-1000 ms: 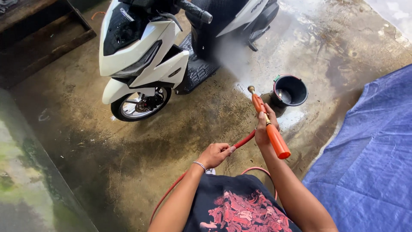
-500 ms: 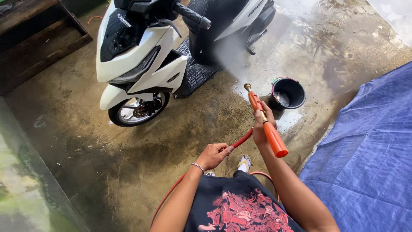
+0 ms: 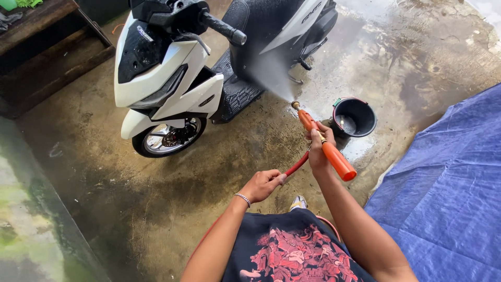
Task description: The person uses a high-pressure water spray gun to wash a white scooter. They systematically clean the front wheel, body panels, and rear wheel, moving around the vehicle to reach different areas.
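Beside one scooter [image 3: 172, 89]: one spray gun [image 3: 323, 143].

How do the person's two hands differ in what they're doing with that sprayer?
The right hand grips the orange spray gun itself; the left hand pinches the red hose behind it. The right hand is held farther out, toward the scooter and near the black bucket; the left sits closer to the body. Only the left wrist wears a bracelet. Both are bare and closed around parts of the same sprayer.
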